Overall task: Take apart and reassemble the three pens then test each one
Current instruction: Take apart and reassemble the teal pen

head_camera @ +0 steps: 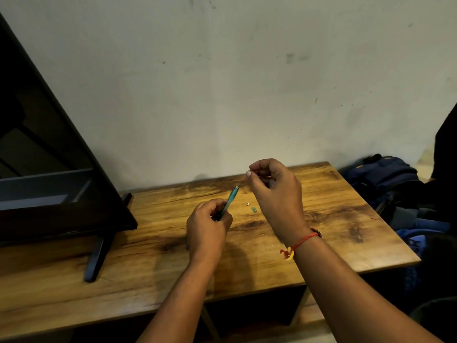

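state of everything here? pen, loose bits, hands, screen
translucent teal plastic pen barrel: tilted, gripped in the left hand
thin dark refill: partly in the barrel, free end pinched by the right hand
small white part: loose on the wooden table
small teal part: loose, near the white one
black flat screen: dark, standing on the table

monitor [44, 169] left on table [346, 231] | backpack [380, 177] right | wall [222, 82] behind

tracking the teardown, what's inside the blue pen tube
A thin refill sticks out of the pen tube, pinched by the right hand. The left hand covers the tube's lower end.
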